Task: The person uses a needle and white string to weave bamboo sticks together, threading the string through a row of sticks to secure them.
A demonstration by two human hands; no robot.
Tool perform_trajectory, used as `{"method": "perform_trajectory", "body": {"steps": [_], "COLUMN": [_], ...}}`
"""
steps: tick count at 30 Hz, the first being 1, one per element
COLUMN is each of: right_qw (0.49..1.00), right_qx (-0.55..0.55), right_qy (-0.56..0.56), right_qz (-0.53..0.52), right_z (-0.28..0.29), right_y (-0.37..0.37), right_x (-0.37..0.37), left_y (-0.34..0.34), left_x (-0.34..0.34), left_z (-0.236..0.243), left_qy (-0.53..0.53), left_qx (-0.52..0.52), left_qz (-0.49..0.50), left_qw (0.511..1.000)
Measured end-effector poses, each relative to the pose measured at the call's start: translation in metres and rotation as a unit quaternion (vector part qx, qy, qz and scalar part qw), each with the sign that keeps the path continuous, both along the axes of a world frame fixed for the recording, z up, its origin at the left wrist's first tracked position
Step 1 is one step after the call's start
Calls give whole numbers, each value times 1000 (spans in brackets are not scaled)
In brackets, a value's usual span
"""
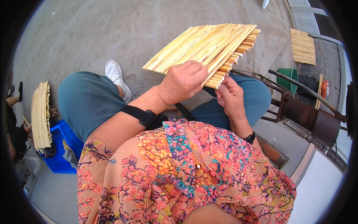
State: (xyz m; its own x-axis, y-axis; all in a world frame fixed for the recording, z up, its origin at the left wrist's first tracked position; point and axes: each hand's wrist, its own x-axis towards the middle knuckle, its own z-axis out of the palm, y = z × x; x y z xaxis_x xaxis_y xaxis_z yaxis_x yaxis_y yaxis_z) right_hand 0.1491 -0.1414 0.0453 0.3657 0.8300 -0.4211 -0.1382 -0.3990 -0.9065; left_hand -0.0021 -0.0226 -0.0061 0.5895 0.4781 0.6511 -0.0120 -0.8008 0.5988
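Observation:
A mat of pale yellow straight reeds or sticks, folded or layered, is raised over my knees, with a row of round cut ends along its right side. My left hand grips its near part, fingers curled on top near the right edge. Below the near corner, my right hand is closed in a pinch at the stick ends; any small thing between those fingertips is too small to make out.
At left, stacked reed mats sit on a blue crate beside another person's leg and foot. At right are another mat, a green bucket and rusty metal equipment with a long bar.

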Motion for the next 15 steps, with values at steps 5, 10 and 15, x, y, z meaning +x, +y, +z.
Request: {"method": "perform_trajectory", "body": {"steps": [5,10,15], "right_qw": [999,998,997], "right_qx": [11,2,-2], "right_qy": [44,63,63], "right_qz": [-18,-28,-33], "right_z": [-1,0,1], "right_y": [0,1,4], "right_x": [3,4,2], "left_y": [-1,-2,-5], "left_x": [0,0,0], "left_z": [0,1,1], "left_qy": [3,10,20], "left_qx": [-4,-18,-24], "left_qz": [-8,-14,-17], "left_qw": [1000,1000,999]}}
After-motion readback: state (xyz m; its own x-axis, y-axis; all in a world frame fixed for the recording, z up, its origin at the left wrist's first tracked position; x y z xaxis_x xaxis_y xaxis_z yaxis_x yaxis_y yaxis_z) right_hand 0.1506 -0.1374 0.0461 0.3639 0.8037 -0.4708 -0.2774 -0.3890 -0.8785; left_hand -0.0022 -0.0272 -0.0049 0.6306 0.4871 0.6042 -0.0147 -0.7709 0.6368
